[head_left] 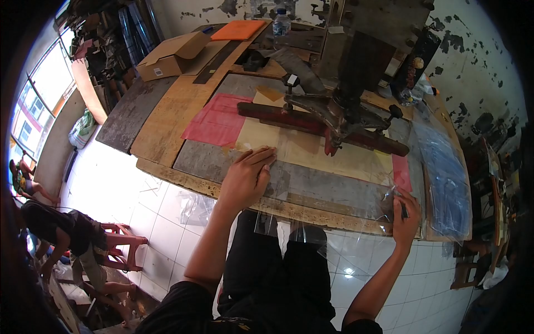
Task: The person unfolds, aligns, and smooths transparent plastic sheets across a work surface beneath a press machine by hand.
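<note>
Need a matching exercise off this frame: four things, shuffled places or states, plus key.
1. Bare left hand
2. Bare right hand
3. Brown cardboard box
4. Stack of clear bluish plastic sheets

A. Flap raised, on the far left of the brown-and-grey worktable
B. Along the worktable's right edge
C. Fingers extended, at the flat yellow sheet's near edge
D. Just in front of the smaller pink patch

Pairs: 1-C, 2-D, 3-A, 4-B

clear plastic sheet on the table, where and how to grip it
Probably pinch the clear plastic sheet by its near edge, from the person's side: it lies flat on the table, but that edge seems to overhang the front, leaving room underneath for fingers.
</note>
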`<state>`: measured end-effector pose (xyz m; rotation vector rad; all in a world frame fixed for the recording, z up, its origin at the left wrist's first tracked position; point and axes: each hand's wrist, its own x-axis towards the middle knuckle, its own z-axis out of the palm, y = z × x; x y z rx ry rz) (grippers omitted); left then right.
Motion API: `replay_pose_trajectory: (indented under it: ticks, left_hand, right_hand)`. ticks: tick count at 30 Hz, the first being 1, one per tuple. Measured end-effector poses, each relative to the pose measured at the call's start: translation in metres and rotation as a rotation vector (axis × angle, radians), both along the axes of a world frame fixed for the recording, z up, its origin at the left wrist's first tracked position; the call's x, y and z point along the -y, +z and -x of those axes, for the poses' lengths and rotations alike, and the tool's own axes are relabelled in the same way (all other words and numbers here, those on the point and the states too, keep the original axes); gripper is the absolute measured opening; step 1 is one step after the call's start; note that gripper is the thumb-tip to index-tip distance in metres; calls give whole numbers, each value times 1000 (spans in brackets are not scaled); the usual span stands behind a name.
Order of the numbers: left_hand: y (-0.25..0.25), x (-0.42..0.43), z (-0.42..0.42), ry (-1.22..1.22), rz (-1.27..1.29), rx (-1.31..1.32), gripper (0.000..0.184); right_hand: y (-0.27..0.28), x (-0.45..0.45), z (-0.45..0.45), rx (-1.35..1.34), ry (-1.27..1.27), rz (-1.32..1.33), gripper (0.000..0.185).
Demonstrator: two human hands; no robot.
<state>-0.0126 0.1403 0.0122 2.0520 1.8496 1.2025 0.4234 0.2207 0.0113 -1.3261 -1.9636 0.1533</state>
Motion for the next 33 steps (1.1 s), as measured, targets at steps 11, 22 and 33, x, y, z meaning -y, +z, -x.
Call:
replay_pose_trajectory:
  ticks: [11,22,33]
  left_hand:
    - [-5,3,1,12,-9,-21,37]
    - [-11,3,3,2,-89,-22,32]
    - [-16,5,3,1,-89,-43,34]
  right_hand:
    - [0,-1,-1,2,23,-34,19]
    - [16,-10,1,101,71,153,49]
    - [21,-5,36,-47,58,-13,18]
